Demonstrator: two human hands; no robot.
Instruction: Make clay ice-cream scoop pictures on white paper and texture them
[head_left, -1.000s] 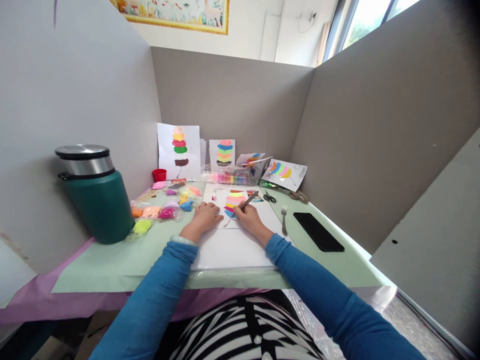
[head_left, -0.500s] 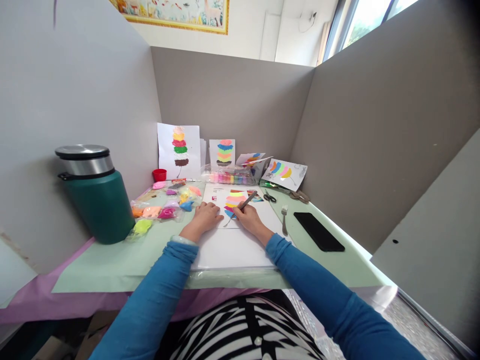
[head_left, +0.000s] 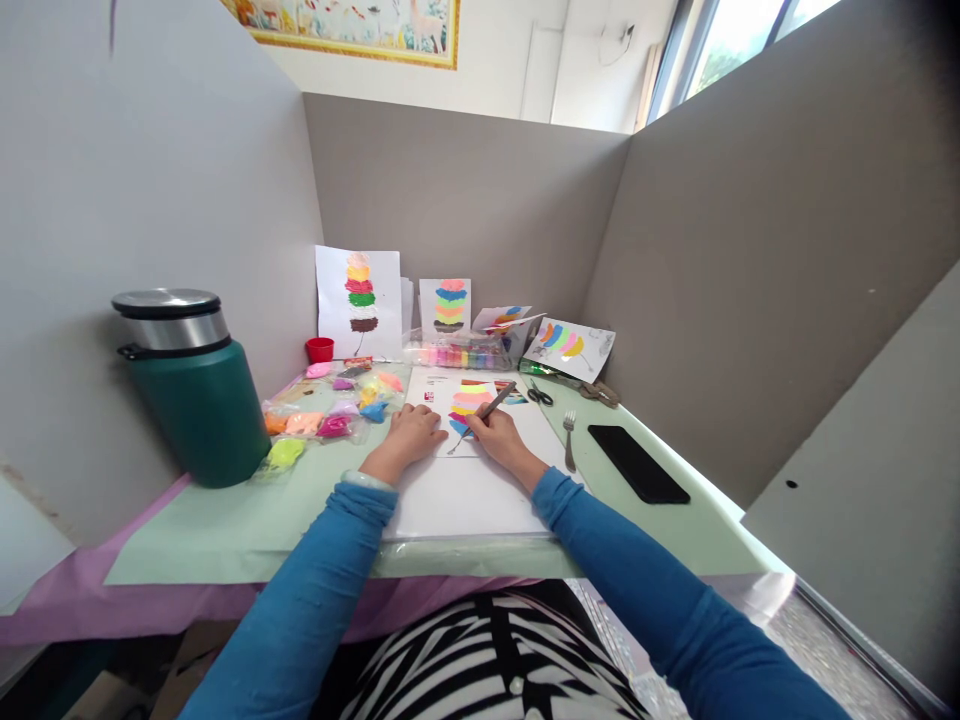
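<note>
Between my hands lies a small white card with a picture point(head_left: 471, 400) of stacked yellow, peach, pink, red and blue bands and a thin dark line below them. My right hand point(head_left: 501, 440) is closed round a dark grey pen point(head_left: 500, 397), its lower end down by the blue band. My left hand point(head_left: 409, 440) rests on the left edge of the paper, fingers stretched out, holding nothing. Larger white sheets point(head_left: 469, 500) lie beneath the card and both wrists.
A green flask point(head_left: 199, 410) stands left, near bagged coloured clay point(head_left: 304, 423) and a red cup point(head_left: 319, 349). Finished pictures point(head_left: 358, 300) lean at the back. Scissors point(head_left: 539, 395), a fork point(head_left: 569, 440) and a black phone point(head_left: 637, 463) lie right. Grey panels point(head_left: 465, 190) enclose the table.
</note>
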